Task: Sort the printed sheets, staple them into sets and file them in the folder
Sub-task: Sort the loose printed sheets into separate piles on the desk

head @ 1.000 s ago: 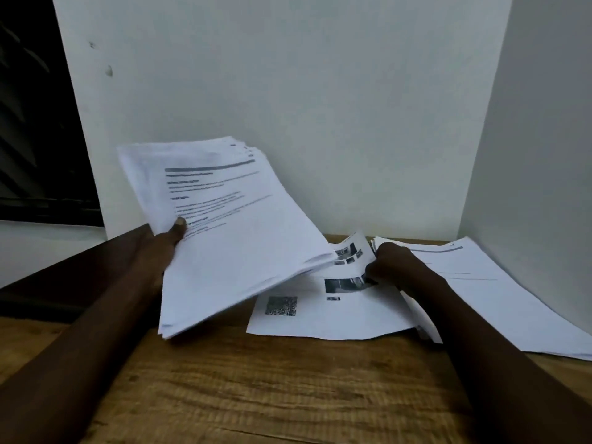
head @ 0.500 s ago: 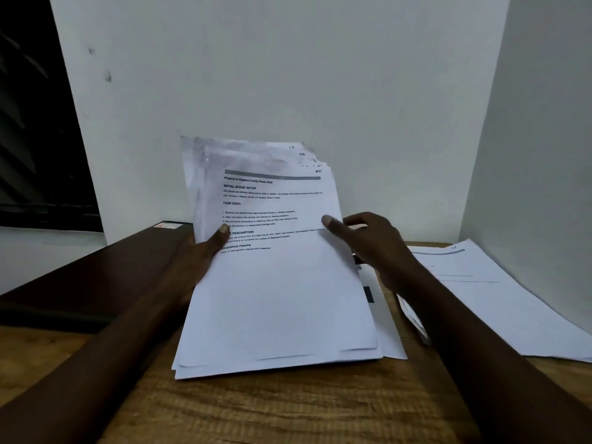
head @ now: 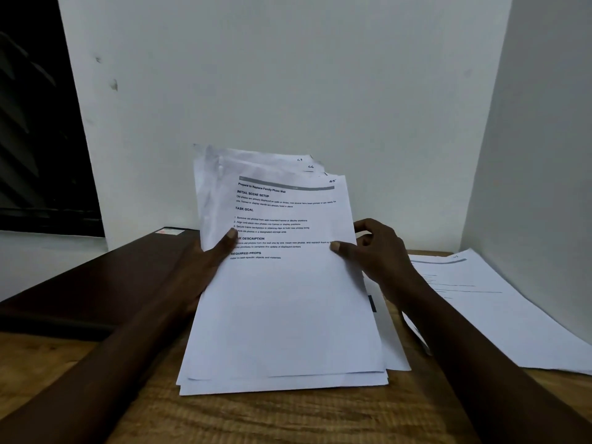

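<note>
both hands (head: pixel 205 267) (head: pixel 381 254) grip the sheet stack (head: pixel 282 299), thumbs on top

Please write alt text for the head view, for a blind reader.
The left hand and right hand hold a stack of printed sheets by its side edges, tilted up from a wooden table. At the right lie more sheets.

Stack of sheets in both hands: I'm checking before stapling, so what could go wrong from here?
The stack is fanned at its top edge, so a staple might miss some sheets. The left hand and right hand hold only its sides; sheets could slip onto the loose sheet beneath and mix.
</note>
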A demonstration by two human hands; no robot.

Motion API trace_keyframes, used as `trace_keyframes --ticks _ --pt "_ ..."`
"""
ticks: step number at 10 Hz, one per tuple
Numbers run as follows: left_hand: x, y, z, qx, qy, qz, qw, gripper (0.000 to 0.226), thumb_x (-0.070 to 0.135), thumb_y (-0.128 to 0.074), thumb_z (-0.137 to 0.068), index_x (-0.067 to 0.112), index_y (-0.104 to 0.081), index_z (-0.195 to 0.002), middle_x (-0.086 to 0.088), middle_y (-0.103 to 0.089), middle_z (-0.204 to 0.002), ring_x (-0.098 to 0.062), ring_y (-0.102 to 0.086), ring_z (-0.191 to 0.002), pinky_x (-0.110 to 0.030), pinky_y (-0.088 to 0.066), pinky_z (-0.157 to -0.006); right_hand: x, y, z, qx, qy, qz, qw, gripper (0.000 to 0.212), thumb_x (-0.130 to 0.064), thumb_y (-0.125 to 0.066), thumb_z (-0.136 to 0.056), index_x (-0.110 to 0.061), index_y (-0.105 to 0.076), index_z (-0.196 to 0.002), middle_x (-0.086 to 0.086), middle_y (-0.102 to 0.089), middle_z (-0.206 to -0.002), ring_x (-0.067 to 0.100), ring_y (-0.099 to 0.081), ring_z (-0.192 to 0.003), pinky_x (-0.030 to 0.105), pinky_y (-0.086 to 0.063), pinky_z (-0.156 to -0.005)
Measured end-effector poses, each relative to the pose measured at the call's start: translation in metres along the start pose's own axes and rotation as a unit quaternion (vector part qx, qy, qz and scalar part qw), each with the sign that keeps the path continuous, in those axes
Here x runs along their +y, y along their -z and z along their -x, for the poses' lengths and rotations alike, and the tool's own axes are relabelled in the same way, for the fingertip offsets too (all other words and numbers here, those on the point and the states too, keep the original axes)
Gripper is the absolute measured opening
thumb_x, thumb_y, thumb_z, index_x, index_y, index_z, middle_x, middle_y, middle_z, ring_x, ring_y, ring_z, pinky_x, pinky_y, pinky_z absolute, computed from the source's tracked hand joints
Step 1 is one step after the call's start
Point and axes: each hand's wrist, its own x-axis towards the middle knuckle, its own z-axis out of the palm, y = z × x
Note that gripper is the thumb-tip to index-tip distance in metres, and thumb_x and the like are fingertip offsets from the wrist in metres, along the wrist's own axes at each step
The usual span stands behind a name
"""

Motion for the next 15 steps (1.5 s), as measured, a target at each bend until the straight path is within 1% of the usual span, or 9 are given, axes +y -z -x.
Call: trace_keyframes --ticks 4,5,6,7,8,9,10,12,15 --pt "0.001 -0.001 0.000 -0.015 0.015 -0.009 1.000 0.027 0.028 -0.049 -0.101 0.005 -0.060 -0.109 0.009 -0.072 -0.063 0.000 -0.067 -0.051 -0.012 -0.047 -0.044 0.007 0.000 -0.006 0.017 0.017 0.013 1.000 0.018 -0.023 -0.072 -0.083 -0.025 -0.067 -0.101 -0.008 -0.069 -0.088 0.008 -0.063 -0.079 0.012 -0.043 -0.058" --pt "-0.001 0.005 -0.005 0.002 0.030 -0.025 0.999 0.026 0.032 -0.055 -0.097 0.008 -0.064 -0.102 -0.003 -0.075 -0.087 -0.002 -0.069 -0.057 -0.014 -0.050 -0.048 0.006 0.009 -0.008 0.035 0.030 0.052 0.998 0.013 -0.017 -0.061 -0.090 -0.018 -0.070 -0.100 -0.003 -0.067 -0.088 0.017 -0.059 -0.084 0.014 -0.041 -0.064" --pt "0.000 0.005 -0.004 0.014 0.010 -0.054 0.998 0.021 0.029 -0.054 -0.098 0.016 -0.056 -0.082 0.014 -0.064 -0.049 0.009 -0.058 -0.042 -0.005 -0.041 -0.040 0.011 0.038 -0.016 0.089 -0.027 0.056 0.994 0.016 -0.016 -0.054 -0.088 -0.018 -0.070 -0.088 0.007 -0.062 -0.080 0.027 -0.056 -0.083 0.027 -0.040 -0.068" --pt "0.009 -0.004 0.007 0.030 0.004 -0.087 0.996 0.019 0.027 -0.054 -0.098 0.017 -0.055 -0.083 0.012 -0.063 -0.051 0.008 -0.059 -0.042 -0.006 -0.042 -0.041 0.018 0.084 -0.022 0.170 -0.083 0.025 0.982 0.021 -0.028 -0.051 -0.073 -0.016 -0.067 -0.079 0.012 -0.061 -0.080 0.029 -0.057 -0.081 0.043 -0.049 -0.076" --pt "-0.012 0.007 -0.013 0.036 -0.001 -0.125 0.991 0.017 0.041 -0.058 -0.094 0.025 -0.057 -0.087 0.013 -0.068 -0.074 -0.001 -0.066 -0.068 -0.024 -0.057 -0.081 0.022 0.120 -0.020 0.218 -0.117 0.111 0.963 0.029 -0.027 -0.061 -0.084 -0.018 -0.070 -0.110 0.013 -0.066 -0.108 0.034 -0.061 -0.103 0.040 -0.048 -0.089" --pt "-0.033 0.012 -0.032 -0.001 0.019 -0.161 0.987 0.046 0.065 -0.062 -0.083 0.021 -0.064 -0.097 0.006 -0.070 -0.099 -0.021 -0.068 -0.102 -0.037 -0.051 -0.089 0.041 0.139 -0.020 0.194 -0.186 0.221 0.938 0.038 -0.029 -0.064 -0.085 -0.026 -0.065 -0.123 0.012 -0.061 -0.127 0.037 -0.056 -0.116 0.038 -0.043 -0.094" --pt "-0.047 0.017 -0.042 0.010 0.037 -0.190 0.981 0.070 0.078 -0.064 -0.073 0.018 -0.066 -0.109 0.003 -0.074 -0.105 -0.020 -0.070 -0.103 -0.041 -0.053 -0.091 0.062 0.145 -0.018 0.173 -0.240 0.292 0.909 0.040 -0.016 -0.056 -0.086 -0.024 -0.064 -0.124 0.017 -0.056 -0.129 0.040 -0.055 -0.117 0.041 -0.042 -0.097" --pt "-0.060 0.030 -0.050 0.026 0.042 -0.175 0.983 0.090 0.087 -0.064 -0.063 0.015 -0.063 -0.116 -0.002 -0.071 -0.114 -0.026 -0.067 -0.108 -0.052 -0.050 -0.100 0.085 0.129 -0.022 0.166 -0.148 0.389 0.894 0.053 -0.013 -0.058 -0.088 -0.013 -0.045 -0.139 0.021 -0.042 -0.139 0.043 -0.044 -0.124 0.046 -0.038 -0.102" --pt "-0.049 0.023 -0.040 -0.013 0.023 -0.128 0.991 0.080 0.080 -0.070 -0.065 0.017 -0.065 -0.113 -0.004 -0.072 -0.115 -0.027 -0.068 -0.109 -0.053 -0.049 -0.101 0.073 0.042 -0.018 -0.125 -0.116 0.318 0.933 0.073 -0.071 -0.033 -0.090 -0.023 -0.040 -0.145 0.006 -0.046 -0.148 0.028 -0.041 -0.137 0.046 -0.030 -0.113"
